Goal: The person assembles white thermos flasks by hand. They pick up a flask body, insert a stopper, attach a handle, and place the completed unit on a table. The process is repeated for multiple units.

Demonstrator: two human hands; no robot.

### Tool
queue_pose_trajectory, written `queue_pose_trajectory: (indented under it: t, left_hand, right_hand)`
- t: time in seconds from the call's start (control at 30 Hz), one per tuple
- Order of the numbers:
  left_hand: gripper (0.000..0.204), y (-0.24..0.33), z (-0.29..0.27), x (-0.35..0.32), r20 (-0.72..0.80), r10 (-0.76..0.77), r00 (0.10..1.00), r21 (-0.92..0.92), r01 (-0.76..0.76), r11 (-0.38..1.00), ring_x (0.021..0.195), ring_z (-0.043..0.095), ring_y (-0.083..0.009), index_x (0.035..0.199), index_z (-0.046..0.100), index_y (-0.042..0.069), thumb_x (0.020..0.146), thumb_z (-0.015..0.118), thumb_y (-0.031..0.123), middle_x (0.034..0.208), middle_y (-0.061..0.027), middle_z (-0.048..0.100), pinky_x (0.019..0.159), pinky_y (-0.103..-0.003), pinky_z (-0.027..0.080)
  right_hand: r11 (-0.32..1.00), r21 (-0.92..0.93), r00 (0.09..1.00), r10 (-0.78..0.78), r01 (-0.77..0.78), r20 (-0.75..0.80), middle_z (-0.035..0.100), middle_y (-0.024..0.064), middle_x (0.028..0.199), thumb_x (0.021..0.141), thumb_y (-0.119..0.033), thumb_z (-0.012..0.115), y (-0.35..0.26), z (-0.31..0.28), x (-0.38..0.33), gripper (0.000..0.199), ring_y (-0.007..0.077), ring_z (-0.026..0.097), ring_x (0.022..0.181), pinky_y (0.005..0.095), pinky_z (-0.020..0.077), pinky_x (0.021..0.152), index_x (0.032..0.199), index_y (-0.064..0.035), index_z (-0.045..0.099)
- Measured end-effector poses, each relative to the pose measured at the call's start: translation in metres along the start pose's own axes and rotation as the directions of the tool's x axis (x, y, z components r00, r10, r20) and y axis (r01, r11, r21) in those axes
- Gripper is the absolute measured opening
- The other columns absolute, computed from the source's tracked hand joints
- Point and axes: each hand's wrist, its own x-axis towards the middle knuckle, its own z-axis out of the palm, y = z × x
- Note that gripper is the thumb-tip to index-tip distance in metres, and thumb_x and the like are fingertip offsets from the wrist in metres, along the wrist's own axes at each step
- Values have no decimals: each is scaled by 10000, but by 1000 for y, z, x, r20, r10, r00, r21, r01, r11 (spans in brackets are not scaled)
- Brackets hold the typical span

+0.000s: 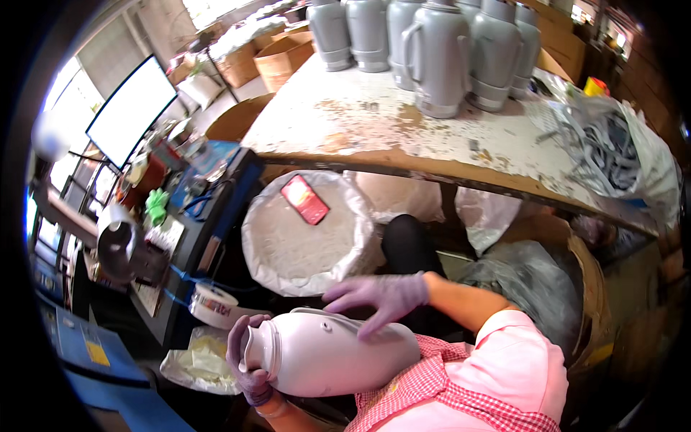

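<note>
A pale grey vacuum flask body (338,356) lies on its side across my lap, its neck pointing left and its base against the checked apron. My left hand (248,360), in a thin purple glove, is wrapped round the flask's neck and rim. My right hand (381,299), gloved alike, hovers at the flask's upper side with its fingers spread; whether its fingertips touch the surface I cannot tell. Part of a handle shows along the flask's top edge, beneath the right hand.
Several grey flasks (440,65) stand on the worn white table (345,115). Beyond my lap, a white-lined round bin (252,237) has a red phone (305,199) on top. A tape roll (212,305) and a blue-edged bench (241,169) are at left; a plastic bag (648,144) of grey parts is at right.
</note>
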Motion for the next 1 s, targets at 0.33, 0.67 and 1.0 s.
queue_pose_trajectory:
  t: [0.33, 0.67, 1.0]
  left_hand:
    - [823, 28, 19, -4, -180, 42, 983, 119, -21, 993, 1129, 568, -340, 1363, 498, -77, 757, 692, 444, 1217, -215, 585, 1002, -466, 453]
    - [915, 2, 23, -6, -7, 182, 983, 419, -162, 893, 1228, 521, -364, 1426, 437, -69, 731, 728, 451, 1324, -220, 539, 1055, -491, 414]
    - [939, -7, 54, 11, 88, 226, 970, 503, -239, 830, 1088, 584, -353, 1329, 528, -70, 751, 672, 656, 1171, -241, 603, 962, -476, 458]
  right_hand:
    - [-45, 299, -252, -430, -953, -867, 517, 228, 1381, 858, -439, 678, 32, -219, -455, 591, 427, 416, 1341, 494, 315, 1147, 1315, -78, 578]
    - [-171, 377, -344, -198, -910, -918, 528, 278, 1326, 857, -357, 665, 36, -191, -436, 422, 431, 469, 1284, 457, 389, 1096, 1138, -42, 658]
    - [273, -19, -28, -167, -962, -986, 637, 189, 993, 821, -177, 684, 11, -181, -364, 177, 363, 635, 931, 442, 505, 861, 952, -58, 668]
